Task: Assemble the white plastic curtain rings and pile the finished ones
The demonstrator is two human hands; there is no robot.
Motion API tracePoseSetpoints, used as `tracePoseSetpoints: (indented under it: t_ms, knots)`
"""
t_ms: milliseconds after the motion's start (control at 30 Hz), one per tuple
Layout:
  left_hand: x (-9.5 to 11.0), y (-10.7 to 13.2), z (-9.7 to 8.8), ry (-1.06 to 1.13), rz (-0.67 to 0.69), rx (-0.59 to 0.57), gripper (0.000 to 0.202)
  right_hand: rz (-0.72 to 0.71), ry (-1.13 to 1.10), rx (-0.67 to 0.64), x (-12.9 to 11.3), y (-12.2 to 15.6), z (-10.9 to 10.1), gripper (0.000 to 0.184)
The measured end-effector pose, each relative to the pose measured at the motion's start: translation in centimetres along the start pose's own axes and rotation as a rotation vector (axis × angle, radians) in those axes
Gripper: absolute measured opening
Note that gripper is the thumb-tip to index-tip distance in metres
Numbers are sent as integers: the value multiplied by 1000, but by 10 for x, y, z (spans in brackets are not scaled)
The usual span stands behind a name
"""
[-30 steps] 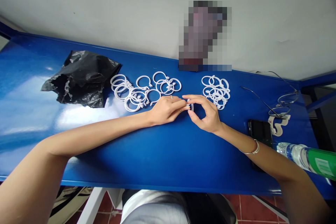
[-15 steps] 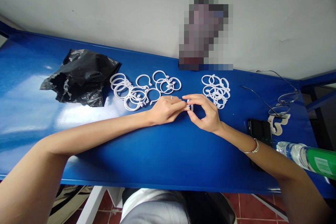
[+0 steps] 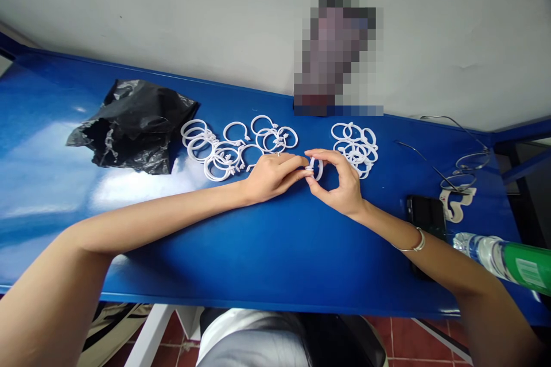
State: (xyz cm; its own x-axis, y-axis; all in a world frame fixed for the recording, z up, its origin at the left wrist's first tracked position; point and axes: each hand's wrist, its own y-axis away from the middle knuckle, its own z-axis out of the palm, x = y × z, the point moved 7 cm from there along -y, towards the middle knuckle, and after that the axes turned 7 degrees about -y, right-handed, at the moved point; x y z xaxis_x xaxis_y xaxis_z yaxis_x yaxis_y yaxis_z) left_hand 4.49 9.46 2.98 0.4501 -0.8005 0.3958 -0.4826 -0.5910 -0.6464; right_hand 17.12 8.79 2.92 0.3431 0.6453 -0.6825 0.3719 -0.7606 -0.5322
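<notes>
Between my two hands is a white plastic ring [image 3: 319, 169], seen nearly edge-on. My left hand [image 3: 275, 176] pinches its left side between thumb and fingers. The curled thumb and fingers of my right hand [image 3: 338, 180] grip the ring from the right; their tips touch near my left fingertips. Behind my left hand lies a spread of several white rings [image 3: 224, 155], some with gaps and small clasp ends showing. A smaller heap of white rings [image 3: 355, 146] overlaps just beyond my right hand. Fingers partly hide the ring's clasp.
A crumpled black plastic bag [image 3: 142, 126] lies at the left on the blue table [image 3: 275, 258]. Towards the right are eyeglasses [image 3: 467, 160], a black phone [image 3: 426, 215], a white curved piece [image 3: 457, 203] and a green-labelled bottle [image 3: 516, 261]. A pixelated object [image 3: 331, 63] leans on the wall.
The white ring has turned and shows more of its loop between my hands. My left fingers have straightened a little, and my right hand has shifted slightly.
</notes>
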Motion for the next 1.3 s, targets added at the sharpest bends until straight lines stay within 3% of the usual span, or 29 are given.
tracePoseSetpoints:
  t_ms: [300, 600, 1300]
  knots:
    - [-3, 2, 0, -36, -48, 53, 11, -54, 77, 74, -2, 0, -6, 44]
    - [-8, 4, 6, -31, -75, -10, 20, -63, 105, 67, -3, 0, -5, 42]
    - [-10, 3, 6, 60, -107, -28, 22, -46, 72, 64, -3, -1, -5, 36]
